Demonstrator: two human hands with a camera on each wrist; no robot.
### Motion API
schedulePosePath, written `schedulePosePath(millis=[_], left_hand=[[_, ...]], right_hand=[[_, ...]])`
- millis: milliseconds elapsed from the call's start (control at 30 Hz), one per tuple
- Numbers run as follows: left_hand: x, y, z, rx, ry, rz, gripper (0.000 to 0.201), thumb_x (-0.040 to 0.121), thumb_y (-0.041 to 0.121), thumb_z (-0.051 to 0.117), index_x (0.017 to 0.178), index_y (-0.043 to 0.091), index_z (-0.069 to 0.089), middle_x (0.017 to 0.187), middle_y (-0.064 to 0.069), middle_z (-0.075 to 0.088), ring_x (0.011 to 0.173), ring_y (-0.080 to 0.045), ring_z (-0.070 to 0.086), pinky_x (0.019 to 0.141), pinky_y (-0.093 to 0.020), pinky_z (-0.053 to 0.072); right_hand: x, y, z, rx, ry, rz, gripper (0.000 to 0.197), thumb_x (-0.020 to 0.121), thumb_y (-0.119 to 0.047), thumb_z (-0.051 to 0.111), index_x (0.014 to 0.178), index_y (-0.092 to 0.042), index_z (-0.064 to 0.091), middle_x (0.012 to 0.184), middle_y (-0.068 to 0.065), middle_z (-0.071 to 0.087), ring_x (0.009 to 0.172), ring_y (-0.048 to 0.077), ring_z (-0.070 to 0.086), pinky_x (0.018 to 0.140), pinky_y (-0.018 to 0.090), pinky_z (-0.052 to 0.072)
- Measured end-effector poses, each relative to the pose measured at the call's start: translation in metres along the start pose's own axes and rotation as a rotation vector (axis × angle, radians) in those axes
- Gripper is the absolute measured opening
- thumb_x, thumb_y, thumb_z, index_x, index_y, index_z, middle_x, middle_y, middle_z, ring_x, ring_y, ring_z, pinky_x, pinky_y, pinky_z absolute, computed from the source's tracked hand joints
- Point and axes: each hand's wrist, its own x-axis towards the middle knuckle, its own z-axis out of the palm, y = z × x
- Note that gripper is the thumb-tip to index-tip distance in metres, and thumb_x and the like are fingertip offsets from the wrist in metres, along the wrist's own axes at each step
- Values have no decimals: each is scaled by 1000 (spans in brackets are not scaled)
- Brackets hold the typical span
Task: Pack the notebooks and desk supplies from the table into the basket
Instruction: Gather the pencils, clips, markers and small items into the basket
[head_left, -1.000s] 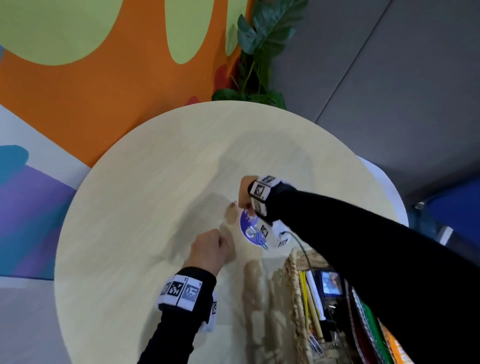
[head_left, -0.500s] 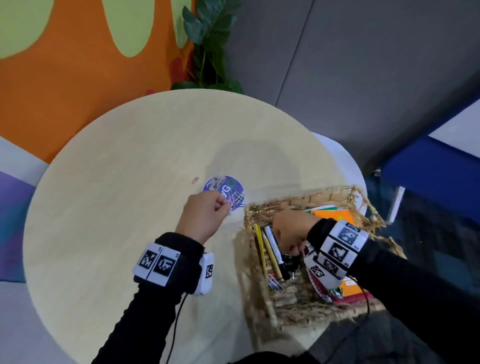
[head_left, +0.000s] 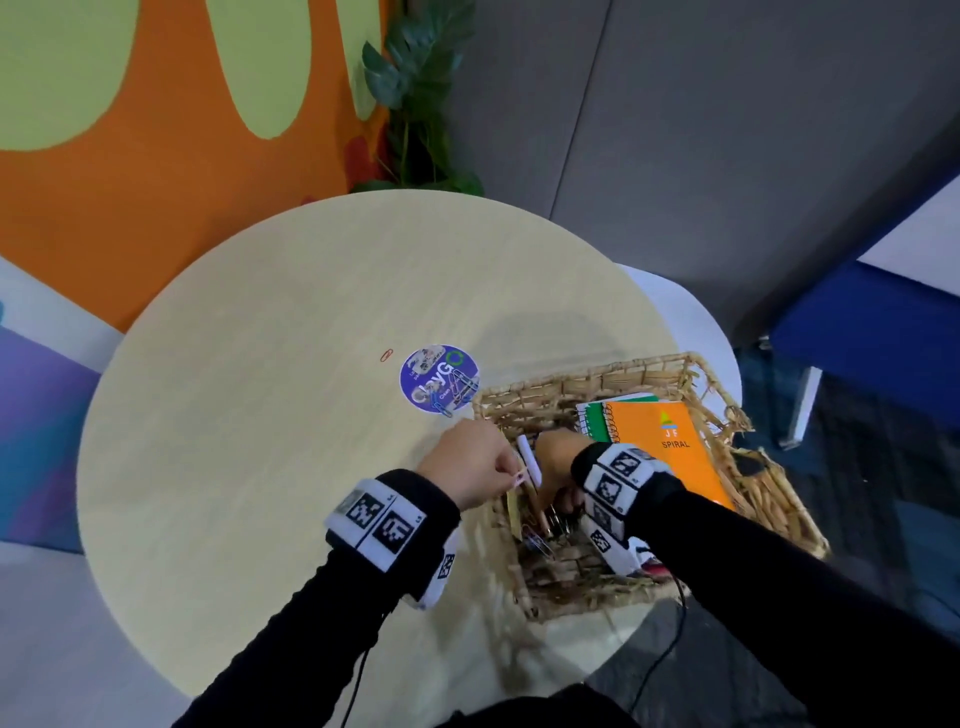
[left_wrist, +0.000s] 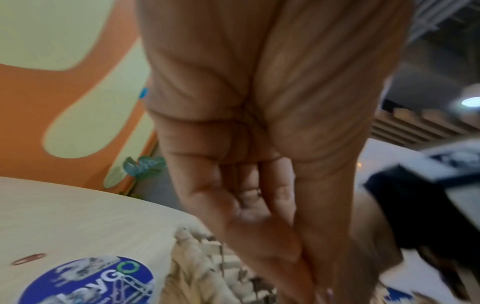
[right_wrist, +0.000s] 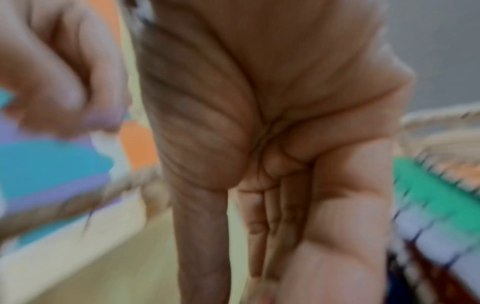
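Observation:
A woven basket (head_left: 587, 374) stands at the round table's (head_left: 260, 467) right edge. It holds an orange spiral notebook (head_left: 670, 447), a green notebook (head_left: 597, 423), a white pen (head_left: 529, 457) and paper clips (head_left: 540, 543). My left hand (head_left: 514, 475) hovers over the basket's left rim with its fingertips pinched; what they hold is too small to see. My right hand (head_left: 558, 493) reaches down inside the basket, fingers straight (right_wrist: 259, 236). Several paper clips (head_left: 460, 387) lie on a round purple sticker (head_left: 436, 376), with a red clip (head_left: 386, 356) beside it.
A potted plant (head_left: 415, 104) stands beyond the table's far edge against the orange wall. A white surface (head_left: 717, 353) shows behind the basket, and a blue seat (head_left: 883, 338) sits at the right. Part of the basket overhangs the table edge.
My left hand has left the purple sticker and moved right to the basket's rim. My right hand went from the sticker into the basket and stays there.

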Motion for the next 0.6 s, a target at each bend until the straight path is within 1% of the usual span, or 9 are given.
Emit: schedulePosePath(millis=[100,233,300,333,367,433,467,533,600], left_hand=[[21,20,16,145,-157,30,17,82,8,58,84,0,73,67,-12,64,72,-31,62,70,-31,52],[42,53,30,369,-357,62,17,87,1,57,101,1,67,89,-19,65,65,-23,56,74,-31,48],[46,66,34,469,-463,35,32,93,3,52,124,-3,57,128,-23,58,101,-31,63,98,-35,45],[50,71,35,536,-508,24,29,94,5,51,121,-5,56,140,-23,49,120,-31,56,107,-38,38],[53,74,37,582,-548,12,17,95,6,50,105,0,62,141,-23,48,126,-31,52,111,-40,33],[54,79,34,607,-583,-16,28,95,6,49,67,12,52,112,-25,62,101,-31,61,111,-42,34],[55,79,33,630,-616,-10,29,96,7,47,68,13,52,96,-23,61,86,-28,60,108,-38,37],[56,79,35,674,-691,-25,18,100,13,43,101,8,61,107,-20,60,99,-28,59,108,-32,33],[57,73,33,588,-659,-22,13,96,19,53,94,9,62,91,-11,62,92,-27,60,98,-29,42]], right_hand=[[-14,38,-9,199,212,33,30,81,-23,74,57,-7,64,52,2,66,40,10,58,48,21,50],[-43,75,1,526,336,52,25,82,-21,74,72,2,73,58,8,68,49,14,64,56,22,58],[-53,84,12,584,349,65,22,83,-18,74,70,0,72,57,7,69,50,14,64,53,21,57],[-56,87,18,601,340,70,21,83,-18,74,70,-1,72,57,8,69,50,14,64,52,21,57],[-57,89,23,613,332,72,21,82,-18,74,72,0,72,58,9,69,50,14,64,51,21,56],[-57,93,31,640,324,74,20,82,-17,75,75,1,73,61,10,70,52,16,66,51,22,56],[-56,94,33,650,324,73,20,82,-17,75,75,1,74,61,10,71,53,17,66,51,22,55],[-55,93,36,654,322,75,19,82,-18,74,77,1,75,59,9,71,53,16,66,49,21,53],[-54,92,36,650,324,68,19,82,-18,75,73,-1,74,56,6,70,51,15,66,50,21,54]])
